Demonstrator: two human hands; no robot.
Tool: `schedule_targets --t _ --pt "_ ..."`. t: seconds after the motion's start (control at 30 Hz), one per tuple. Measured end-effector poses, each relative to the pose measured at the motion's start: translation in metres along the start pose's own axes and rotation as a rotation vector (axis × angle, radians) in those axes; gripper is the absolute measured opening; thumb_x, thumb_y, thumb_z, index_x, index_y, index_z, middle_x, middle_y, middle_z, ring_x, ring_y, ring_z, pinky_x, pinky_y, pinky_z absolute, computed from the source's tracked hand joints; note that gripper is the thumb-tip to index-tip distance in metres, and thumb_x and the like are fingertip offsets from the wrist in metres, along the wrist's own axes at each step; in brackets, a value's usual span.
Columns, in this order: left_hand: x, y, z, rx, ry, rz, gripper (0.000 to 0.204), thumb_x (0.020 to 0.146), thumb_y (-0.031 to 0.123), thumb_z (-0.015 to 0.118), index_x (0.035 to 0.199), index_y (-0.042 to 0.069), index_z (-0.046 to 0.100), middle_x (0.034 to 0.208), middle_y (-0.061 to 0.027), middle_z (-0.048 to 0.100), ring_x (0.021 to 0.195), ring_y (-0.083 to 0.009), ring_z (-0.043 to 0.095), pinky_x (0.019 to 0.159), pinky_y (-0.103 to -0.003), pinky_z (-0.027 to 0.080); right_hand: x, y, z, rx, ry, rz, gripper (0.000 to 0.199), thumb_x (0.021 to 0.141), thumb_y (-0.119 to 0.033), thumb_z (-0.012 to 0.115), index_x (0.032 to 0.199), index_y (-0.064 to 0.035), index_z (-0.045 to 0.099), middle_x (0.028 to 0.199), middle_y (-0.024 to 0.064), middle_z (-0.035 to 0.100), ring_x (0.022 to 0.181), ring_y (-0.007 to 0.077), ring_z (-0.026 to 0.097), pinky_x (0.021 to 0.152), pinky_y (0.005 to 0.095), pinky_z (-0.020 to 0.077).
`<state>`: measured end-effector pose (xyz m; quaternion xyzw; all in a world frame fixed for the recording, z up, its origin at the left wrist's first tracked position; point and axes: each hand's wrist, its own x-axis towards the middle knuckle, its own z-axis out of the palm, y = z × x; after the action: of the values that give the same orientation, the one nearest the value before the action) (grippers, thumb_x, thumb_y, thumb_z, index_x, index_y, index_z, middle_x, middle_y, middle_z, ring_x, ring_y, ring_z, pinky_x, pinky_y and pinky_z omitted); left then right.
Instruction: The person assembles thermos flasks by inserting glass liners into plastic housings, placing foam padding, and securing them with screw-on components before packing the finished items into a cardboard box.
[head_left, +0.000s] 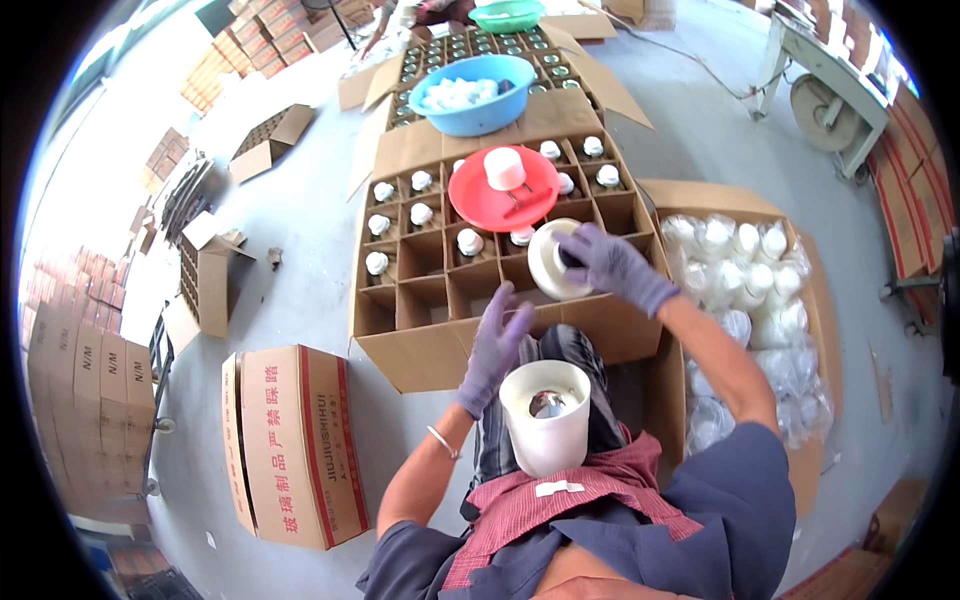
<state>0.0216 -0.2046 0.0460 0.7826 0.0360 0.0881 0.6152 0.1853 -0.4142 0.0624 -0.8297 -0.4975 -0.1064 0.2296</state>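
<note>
My right hand (612,266), in a grey-purple glove, grips a cream round lid (550,262) at its dark middle. The lid is tilted over the front right compartments of a divided cardboard box (480,335). My left hand (494,350), gloved alike, is raised at the box's front edge, fingers apart and nothing in them. In my lap stands a white tub (545,440) with something shiny inside. A red plate (478,200) lies across the dividers, bearing a white cup-like piece (505,168) and a thin dark tool. White-capped bottles (470,241) stand in several compartments.
Behind the box, a blue basin (475,118) holds white pieces. An open carton (815,330) of plastic-wrapped white bottles is at my right. A closed carton (300,445) stands on the floor at my left. Farther back are a green basin (507,15) and another person.
</note>
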Motion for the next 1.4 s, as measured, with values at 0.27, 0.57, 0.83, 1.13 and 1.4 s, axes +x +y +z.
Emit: schedule_targets --t 0.27,0.57,0.83,1.13,1.4 --pt "0.025 0.069 0.044 -0.056 -0.054 0.389 0.070 0.084 0.048 0.066 0.139 0.011 0.046 0.132 -0.0104 0.053 0.120 -0.0286 0.050 0.100 -0.042 0.041 0.001 -0.085 -0.018 0.130 0.270 0.283 0.042 0.094 -0.020 0.059 0.131 -0.0046 0.046 0.123 0.0172 0.056 0.107 0.0308 0.061 0.080 0.0352 0.0555" --pt "0.000 0.087 0.004 0.476 -0.545 0.979 0.060 0.072 0.042 0.075 0.128 0.025 0.061 0.138 -0.0026 0.052 0.123 -0.0318 0.047 0.102 -0.050 0.040 -0.086 -0.057 0.013 1.414 -0.269 0.129 0.040 0.097 -0.030 0.056 0.129 -0.0071 0.051 0.115 0.0095 0.059 0.103 0.0177 0.059 0.087 0.0336 0.0505" --pt "-0.036 0.027 -0.023 0.450 -0.765 0.593 0.054 0.078 0.036 0.076 0.126 0.015 0.064 0.133 -0.0087 0.058 0.120 -0.0347 0.053 0.104 -0.047 0.041 -0.101 -0.096 -0.004 1.223 -0.057 0.709 0.050 0.101 -0.037 0.048 0.133 0.0013 0.052 0.127 0.0096 0.058 0.118 0.0174 0.053 0.105 0.0309 0.0397" --pt "-0.068 0.010 -0.019 0.631 -0.704 0.586 0.054 0.083 0.050 0.066 0.126 0.017 0.062 0.130 -0.0104 0.055 0.123 -0.0360 0.049 0.099 -0.048 0.043 -0.101 -0.150 0.049 0.698 -0.006 0.343 0.040 0.099 -0.025 0.050 0.125 0.0046 0.055 0.128 0.0191 0.057 0.117 0.0323 0.055 0.102 0.0394 0.0420" --pt "-0.086 0.005 0.001 0.314 -0.405 0.317 0.041 0.097 0.030 0.054 0.133 0.010 0.054 0.130 -0.0127 0.056 0.123 -0.0289 0.051 0.103 -0.041 0.041 -0.093 -0.122 0.035 0.988 -0.313 0.237 0.048 0.101 -0.030 0.041 0.138 0.0007 0.046 0.140 0.0176 0.048 0.132 0.0316 0.043 0.114 0.0376 0.0289"
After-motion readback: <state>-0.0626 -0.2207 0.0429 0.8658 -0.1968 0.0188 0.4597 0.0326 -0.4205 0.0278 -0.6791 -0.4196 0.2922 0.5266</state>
